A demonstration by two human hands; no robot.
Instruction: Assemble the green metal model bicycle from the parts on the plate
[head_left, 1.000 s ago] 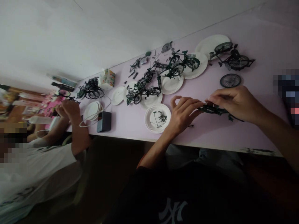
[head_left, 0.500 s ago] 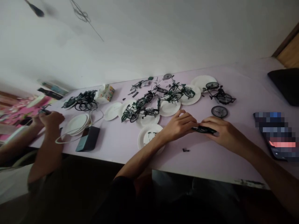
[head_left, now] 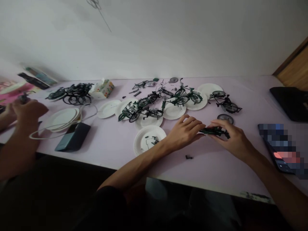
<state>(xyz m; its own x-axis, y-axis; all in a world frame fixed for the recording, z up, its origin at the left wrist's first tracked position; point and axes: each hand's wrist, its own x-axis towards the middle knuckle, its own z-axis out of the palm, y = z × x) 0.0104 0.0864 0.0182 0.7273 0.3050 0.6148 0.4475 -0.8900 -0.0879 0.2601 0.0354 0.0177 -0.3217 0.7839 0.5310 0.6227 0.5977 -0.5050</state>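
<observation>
Between my two hands, a little above the table, is a dark green model bicycle part (head_left: 214,131), partly covered by fingers. My left hand (head_left: 186,130) pinches its left end. The fingers of my right hand (head_left: 232,136) are closed around its right end. A loose spoked wheel (head_left: 225,119) lies just behind my right hand. Below the hands, a small black piece (head_left: 189,157) rests on the table. Beside my left forearm, a paper plate (head_left: 139,144) holds small dark parts, and the forearm hides some of its rim.
Several model bicycles (head_left: 154,113) stand and lie on paper plates along the middle. More bicycles (head_left: 77,93) cluster at the left by a tissue box (head_left: 103,89). A phone (head_left: 276,150) lies at the right, a dark stand (head_left: 73,137) at the left. Another person's hand (head_left: 29,109) works at far left.
The view has turned and tilted slightly. In my hands the part has rotated, so more of its green frame shows. Both hands keep their hold on it.
</observation>
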